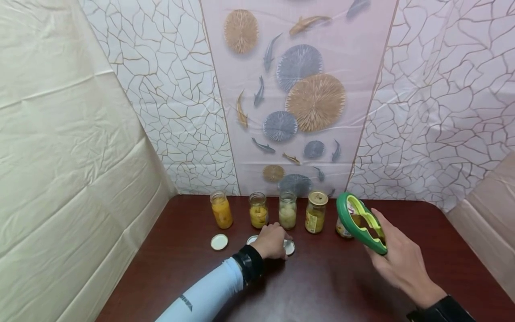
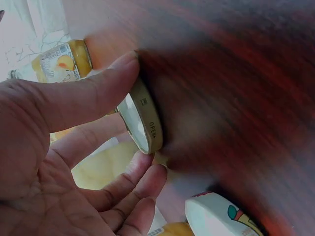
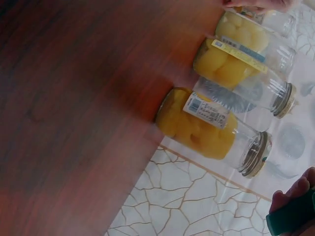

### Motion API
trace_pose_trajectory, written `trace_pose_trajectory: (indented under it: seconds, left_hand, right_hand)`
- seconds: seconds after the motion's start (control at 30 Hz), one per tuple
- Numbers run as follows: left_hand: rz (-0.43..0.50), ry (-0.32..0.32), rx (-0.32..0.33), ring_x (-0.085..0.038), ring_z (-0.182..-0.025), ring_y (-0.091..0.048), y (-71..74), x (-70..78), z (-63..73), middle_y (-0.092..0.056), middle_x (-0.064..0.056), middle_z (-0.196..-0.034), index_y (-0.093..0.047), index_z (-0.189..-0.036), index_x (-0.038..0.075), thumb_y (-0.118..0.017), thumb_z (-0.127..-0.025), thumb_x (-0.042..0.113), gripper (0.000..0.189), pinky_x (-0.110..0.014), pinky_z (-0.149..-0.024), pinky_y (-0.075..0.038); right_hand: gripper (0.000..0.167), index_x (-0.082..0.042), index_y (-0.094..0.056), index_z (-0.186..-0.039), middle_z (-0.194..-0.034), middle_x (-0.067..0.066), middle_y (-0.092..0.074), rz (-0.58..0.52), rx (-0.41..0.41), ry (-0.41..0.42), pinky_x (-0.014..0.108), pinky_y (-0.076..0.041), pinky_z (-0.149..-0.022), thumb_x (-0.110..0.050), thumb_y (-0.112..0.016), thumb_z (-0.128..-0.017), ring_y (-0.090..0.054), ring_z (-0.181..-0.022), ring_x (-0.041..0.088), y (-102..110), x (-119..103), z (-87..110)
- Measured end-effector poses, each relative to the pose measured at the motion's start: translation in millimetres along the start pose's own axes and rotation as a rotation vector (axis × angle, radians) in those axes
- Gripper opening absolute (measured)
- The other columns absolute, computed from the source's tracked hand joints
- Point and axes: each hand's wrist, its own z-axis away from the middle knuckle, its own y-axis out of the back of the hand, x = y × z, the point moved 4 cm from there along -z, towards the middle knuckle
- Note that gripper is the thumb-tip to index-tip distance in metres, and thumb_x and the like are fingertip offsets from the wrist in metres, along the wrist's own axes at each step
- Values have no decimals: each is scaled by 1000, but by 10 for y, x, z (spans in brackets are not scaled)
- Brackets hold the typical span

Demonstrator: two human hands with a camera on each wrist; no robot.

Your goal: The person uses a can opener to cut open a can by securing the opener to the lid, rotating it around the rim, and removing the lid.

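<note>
My left hand (image 1: 272, 241) reaches down to the tabletop in front of the open jars. Between its thumb and fingers it pinches a gold-rimmed jar lid (image 2: 142, 118), white side facing the palm. Beside that hand lies another lid (image 2: 221, 216), mostly covered by the hand in the head view. A third lid (image 1: 219, 242) lies farther left, white side up. Held up at the right, my right hand (image 1: 402, 259) grips a green jar opener (image 1: 343, 210) by one side. The opener overlaps a lidded jar (image 3: 197, 123) of yellow fruit in the head view.
Along the table's back edge stand an open jar of orange fruit (image 1: 221, 212), an open jar of yellow fruit (image 1: 258, 214), an open jar of pale fruit (image 1: 287, 214) and a lidded jar (image 1: 315, 217). Patterned cloth (image 1: 193, 112) hangs behind the dark red table (image 1: 322, 286).
</note>
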Motion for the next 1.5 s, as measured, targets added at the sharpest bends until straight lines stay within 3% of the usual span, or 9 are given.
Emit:
trace_pose_trajectory:
  seconds: [0.23,0.37,0.57,0.73,0.87,1.0,1.2,1.33,1.5]
  left_hand:
    - [1,4,-28,-22,-112,-60,40,29,13,-69,-4,-121,-77,-133,30,-95,-82,33,53,-37,-95,-45]
    - [-56,0,-29,-23,-112,-59,35,54,40,-67,-4,-123,-75,-136,31,-93,-84,35,55,-36,-94,-45]
    - [-112,-7,-40,-25,-116,-59,18,83,60,-63,-6,-132,-70,-140,31,-89,-88,37,56,-39,-98,-47]
    - [-70,7,-53,-26,-122,-56,19,69,70,-61,-7,-137,-62,-150,27,-91,-85,46,74,-41,-103,-45]
    - [-22,23,26,-29,-129,-56,39,94,198,-61,-11,-142,-55,-156,18,-90,-83,54,89,-47,-109,-45]
    - [42,-8,87,-30,-132,-57,3,172,407,-61,-12,-143,-55,-155,14,-88,-85,56,88,-52,-111,-46]
    - [129,-27,119,-27,-132,-56,-2,220,705,-61,-8,-141,-57,-153,14,-84,-88,57,82,-49,-109,-45]
    - [183,-30,141,-25,-133,-56,-5,189,816,-61,-8,-141,-58,-152,12,-81,-92,57,79,-50,-109,-45]
    - [271,-34,122,-23,-134,-56,-38,167,868,-60,-9,-144,-55,-154,13,-77,-95,57,77,-54,-113,-45]
  right_hand:
    - [96,-14,-43,-164,-126,23,-71,12,30,53,60,-55,-69,-16,-85,-78,-69,-106,39,-48,12,76]
    - [93,-11,-50,-158,-116,16,-73,27,57,110,55,-56,-67,-15,-86,-72,-68,-99,32,-78,-16,108]
    - [83,-8,-56,-149,-115,11,-72,16,53,111,50,-55,-67,-14,-87,-72,-65,-96,26,-114,-21,114]
    - [78,-8,-59,-144,-109,8,-72,18,58,122,45,-54,-65,-14,-87,-71,-62,-92,21,-119,-28,105]
    - [79,-9,-59,-145,-111,8,-72,19,73,114,46,-54,-65,-15,-87,-71,-62,-93,21,-90,-24,90]
    - [79,-10,-59,-145,-111,7,-72,23,74,99,42,-52,-68,-15,-87,-71,-61,-94,21,-54,-4,103]
    - [84,-10,-55,-151,-118,11,-71,-4,48,70,34,-44,-82,-13,-86,-73,-63,-102,26,-55,7,73]
    - [88,-11,-52,-154,-121,13,-71,0,35,59,40,-45,-84,-15,-87,-74,-65,-105,29,-53,-11,42]
    - [88,-9,-51,-154,-114,11,-70,25,-1,56,50,-49,-79,-20,-88,-75,-63,-100,28,-66,-36,20]
